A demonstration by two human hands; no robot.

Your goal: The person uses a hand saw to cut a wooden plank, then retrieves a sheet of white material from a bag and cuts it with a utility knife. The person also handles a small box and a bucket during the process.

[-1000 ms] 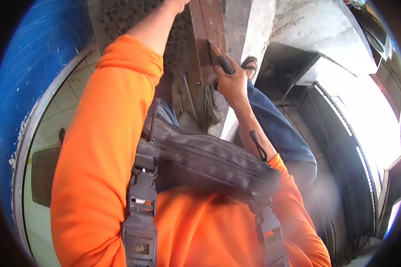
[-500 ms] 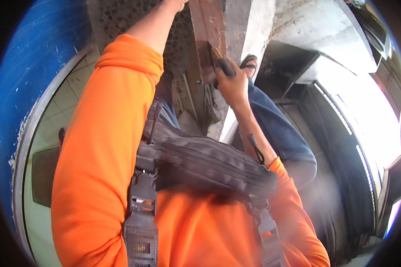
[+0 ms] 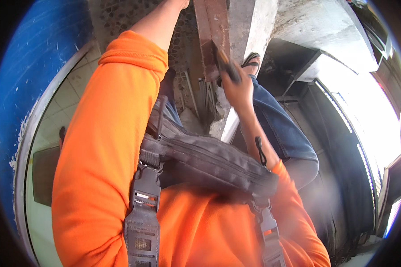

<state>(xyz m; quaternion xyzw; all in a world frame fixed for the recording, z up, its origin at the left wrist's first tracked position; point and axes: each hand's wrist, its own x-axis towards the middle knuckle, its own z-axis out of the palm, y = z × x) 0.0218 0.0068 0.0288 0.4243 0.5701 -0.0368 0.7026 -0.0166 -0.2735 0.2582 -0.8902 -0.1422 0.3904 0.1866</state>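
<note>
My left hand (image 3: 182, 4) is at the top edge beside a reddish-brown board (image 3: 211, 22), mostly cropped, so its fingers are unclear. My right hand (image 3: 236, 86) is closed around a tool (image 3: 227, 66) with a dark grip and tan upper part, angled against the board's face near its lower half; motion blurs it. The board lies along a pale concrete beam or ledge (image 3: 258, 24). Below the board several thin metal rods (image 3: 189, 91) rest on the rough patterned ground (image 3: 116, 18). A black bag (image 3: 209, 158) is strapped across my front.
My sandalled foot (image 3: 251, 66) is beside the concrete, my jeans-clad leg to the right. A scuffed blue panel (image 3: 35, 49) curves along the left, with floor tiles (image 3: 71, 89) beside it. A grey slab (image 3: 321, 35) and a dark recess (image 3: 294, 58) are at the right.
My right hand and the tool are more blurred and sit slightly farther right in the picture, the tool more steeply angled. The board and my left arm also appear shifted slightly rightward.
</note>
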